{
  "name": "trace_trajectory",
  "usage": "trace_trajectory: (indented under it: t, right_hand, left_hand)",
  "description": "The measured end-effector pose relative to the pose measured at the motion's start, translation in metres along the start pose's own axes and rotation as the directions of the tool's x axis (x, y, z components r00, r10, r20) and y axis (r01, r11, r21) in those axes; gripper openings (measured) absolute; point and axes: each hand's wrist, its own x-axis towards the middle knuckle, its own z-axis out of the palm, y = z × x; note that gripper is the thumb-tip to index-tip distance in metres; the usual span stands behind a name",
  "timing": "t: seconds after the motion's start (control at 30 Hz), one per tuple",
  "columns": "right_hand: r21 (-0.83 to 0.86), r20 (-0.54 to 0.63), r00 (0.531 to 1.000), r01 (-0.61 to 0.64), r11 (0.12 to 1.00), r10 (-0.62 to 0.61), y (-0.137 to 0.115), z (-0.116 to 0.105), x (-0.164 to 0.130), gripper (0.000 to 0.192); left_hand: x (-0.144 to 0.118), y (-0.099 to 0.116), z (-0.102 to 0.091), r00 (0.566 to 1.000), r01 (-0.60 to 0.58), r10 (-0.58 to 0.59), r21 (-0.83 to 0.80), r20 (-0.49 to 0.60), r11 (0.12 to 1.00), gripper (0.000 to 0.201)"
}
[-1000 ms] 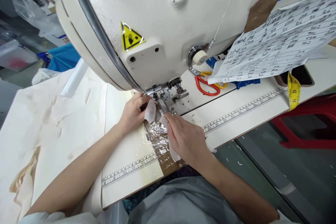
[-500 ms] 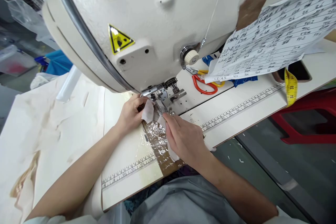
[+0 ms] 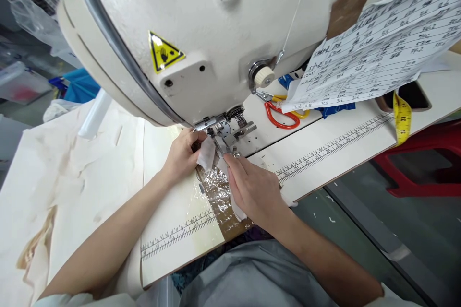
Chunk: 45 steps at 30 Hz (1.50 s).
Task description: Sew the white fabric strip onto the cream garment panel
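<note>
My left hand (image 3: 181,154) is closed just left of the presser foot area of a sewing machine (image 3: 223,24), its fingertips pinching a small piece of white fabric (image 3: 206,153). To the right and nearer to me, my right hand (image 3: 256,193) is also closed, thumb and forefinger pressed together on a pale fabric strip (image 3: 236,204) that hangs down under the palm. Thin metal parts (image 3: 220,146) lie between the two hands, right below the needle area. The needle itself is hidden. Under the hands, shiny brown tape (image 3: 219,196) covers part of the machine table.
Red-and-yellow-handled scissors (image 3: 283,114) lie behind the needle area. A handwritten sheet (image 3: 382,48) hangs off the machine arm at right, above a phone-like dark object (image 3: 414,97) and a yellow tape measure (image 3: 402,117). Pale cloth (image 3: 82,177) spreads at left. A red stool (image 3: 425,158) stands right.
Almost nothing differs. The white fabric at my left fingertips has shifted very slightly to the right; both hands keep their grip, and the view has moved a little.
</note>
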Motion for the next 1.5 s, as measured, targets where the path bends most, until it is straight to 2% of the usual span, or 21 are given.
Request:
trace_trajectory:
  t: [0.13,0.33,0.4,0.5,0.6,0.67,0.8,0.87,0.97,1.07,1.27,1.37,1.5]
  right_hand:
    - [0.023,-0.009,1.000,-0.009,1.000,0.009,0.000,0.000,0.000,0.028]
    - [0.009,-0.001,1.000,-0.026,1.000,0.026,0.000,0.001,0.001,0.028]
    - [-0.008,0.013,0.999,-0.030,1.000,0.030,0.000,0.002,0.002,0.028]
    - [-0.026,0.010,1.000,-0.027,0.999,0.028,-0.001,0.003,0.003,0.029]
    - [-0.030,-0.037,0.999,-0.034,0.999,0.033,-0.003,-0.002,-0.004,0.029]
    - [0.046,-0.044,0.998,-0.050,0.998,0.052,-0.005,-0.010,-0.016,0.027]
    - [0.372,0.091,0.992,-0.115,0.921,0.087,-0.008,-0.034,-0.055,0.017]
    - [0.443,0.150,0.986,-0.127,0.888,0.066,-0.007,-0.043,-0.073,0.020]
    - [0.440,0.166,0.985,-0.107,0.891,0.036,-0.004,-0.049,-0.090,0.027]
    - [0.416,0.161,0.987,-0.086,0.905,0.020,-0.002,-0.049,-0.095,0.030]
    - [0.437,0.184,0.983,-0.076,0.896,-0.006,0.000,-0.050,-0.097,0.031]
    - [0.466,0.218,0.976,-0.114,0.877,0.010,0.001,-0.052,-0.100,0.029]
    - [0.528,0.271,0.959,-0.223,0.819,0.085,0.002,-0.053,-0.099,0.027]
  left_hand:
    - [0.001,0.000,-0.003,0.999,0.039,-0.042,-0.133,-0.015,0.990,0.022]
    - [-0.001,0.000,-0.002,0.998,0.018,-0.027,-0.168,-0.051,0.986,0.018]
    - [-0.002,0.001,0.000,0.997,-0.036,0.027,-0.118,-0.079,0.992,0.020]
    - [-0.004,0.004,-0.001,0.981,-0.174,0.176,0.032,-0.081,0.984,0.019]
    - [-0.007,0.010,-0.005,0.943,-0.327,0.332,0.148,-0.009,0.933,0.014]
    - [-0.012,0.014,-0.009,0.925,-0.379,0.373,0.193,0.070,0.905,0.018]
    - [-0.022,0.023,-0.012,0.920,-0.386,0.346,0.269,0.184,0.883,0.028]
    - [-0.026,0.028,-0.009,0.929,-0.365,0.315,0.340,0.196,0.867,0.033]
    - [-0.029,0.035,-0.001,0.944,-0.329,0.276,0.432,0.182,0.840,0.039]
    - [-0.032,0.040,0.006,0.955,-0.295,0.243,0.456,0.170,0.840,0.039]
    - [-0.042,0.046,0.004,0.950,-0.297,0.201,0.485,0.240,0.823,0.045]
    - [-0.043,0.049,0.001,0.944,-0.310,0.204,0.486,0.258,0.817,0.046]
    - [-0.040,0.049,0.001,0.951,-0.286,0.195,0.447,0.239,0.847,0.043]
